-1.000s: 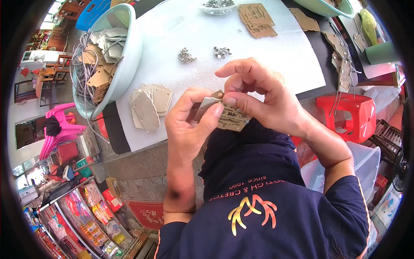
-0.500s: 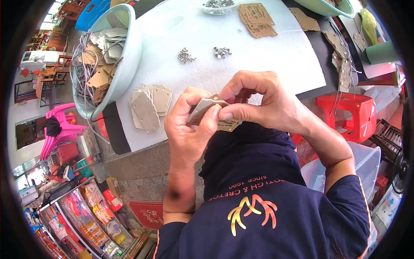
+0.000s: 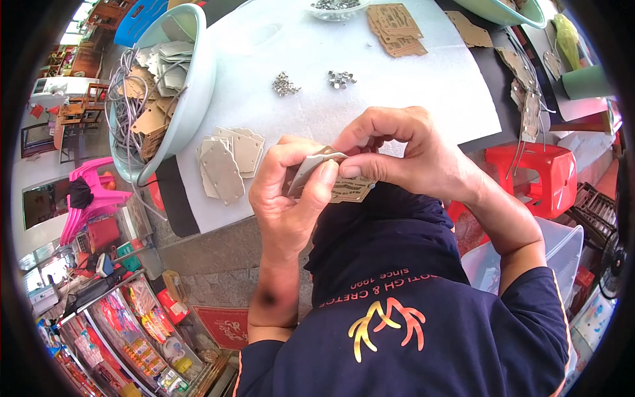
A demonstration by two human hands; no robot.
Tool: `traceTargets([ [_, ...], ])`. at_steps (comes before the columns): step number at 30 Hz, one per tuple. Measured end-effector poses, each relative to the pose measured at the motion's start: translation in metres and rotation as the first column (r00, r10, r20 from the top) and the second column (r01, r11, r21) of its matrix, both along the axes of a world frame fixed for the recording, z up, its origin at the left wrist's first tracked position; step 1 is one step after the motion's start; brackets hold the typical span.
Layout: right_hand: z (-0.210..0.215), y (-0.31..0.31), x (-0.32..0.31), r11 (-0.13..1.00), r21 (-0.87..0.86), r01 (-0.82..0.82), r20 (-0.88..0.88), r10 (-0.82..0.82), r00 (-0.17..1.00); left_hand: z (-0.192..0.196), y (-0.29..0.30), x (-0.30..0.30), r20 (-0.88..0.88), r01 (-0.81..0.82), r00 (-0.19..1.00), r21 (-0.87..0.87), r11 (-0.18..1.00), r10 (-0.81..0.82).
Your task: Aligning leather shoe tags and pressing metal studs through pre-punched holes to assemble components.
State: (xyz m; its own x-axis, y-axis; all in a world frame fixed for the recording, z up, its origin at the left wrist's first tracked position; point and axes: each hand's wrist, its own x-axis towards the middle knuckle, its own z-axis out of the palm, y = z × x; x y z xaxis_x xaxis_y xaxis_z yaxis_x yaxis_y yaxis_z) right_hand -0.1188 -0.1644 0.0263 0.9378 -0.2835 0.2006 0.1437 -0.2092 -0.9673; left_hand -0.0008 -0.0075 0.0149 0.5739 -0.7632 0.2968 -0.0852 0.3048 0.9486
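Observation:
Both my hands are raised close over my chest, pinching a small stack of cardboard tags (image 3: 347, 188) between them. My left hand (image 3: 288, 198) grips the stack from the left, thumb pressed on a grey tag edge. My right hand (image 3: 403, 155) curls over from the right, its fingertips on the top of the same tags. On the white table sheet (image 3: 397, 92) just beyond my left hand lies a small fanned pile of grey hexagonal tags (image 3: 228, 162).
A pale blue basin (image 3: 178, 86) with tags and grey strings stands at the table's left. Two little heaps of metal eyelets (image 3: 284, 84) lie mid-table, brown tags (image 3: 395, 30) behind them. A red plastic stool (image 3: 539, 172) is at the right, pink stools (image 3: 89, 198) at the left.
My hands have shifted slightly; the left thumb has slid up onto the tag's edge and the tags have tilted. The table's contents have not moved.

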Motion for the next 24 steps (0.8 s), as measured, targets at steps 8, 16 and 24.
traceTargets([
  [8, 0.0004, -0.0001, -0.0009, 0.993, 0.120, 0.003, -0.090, 0.008, 0.996, -0.0008, 0.0042, 0.0072, -0.072, 0.071, 0.995, 0.048, 0.996, -0.067],
  [16, 0.0006, 0.0015, -0.0018, 0.991, 0.122, 0.050, -0.128, -0.034, 0.991, 0.0032, 0.0049, 0.0054, -0.087, 0.101, 0.992, 0.074, 0.992, -0.095],
  [24, 0.0024, 0.0010, -0.0020, 0.998, 0.054, 0.015, -0.052, -0.012, 0.999, 0.0057, 0.0070, 0.0056, 0.112, 0.066, 0.991, 0.103, 0.992, -0.078],
])
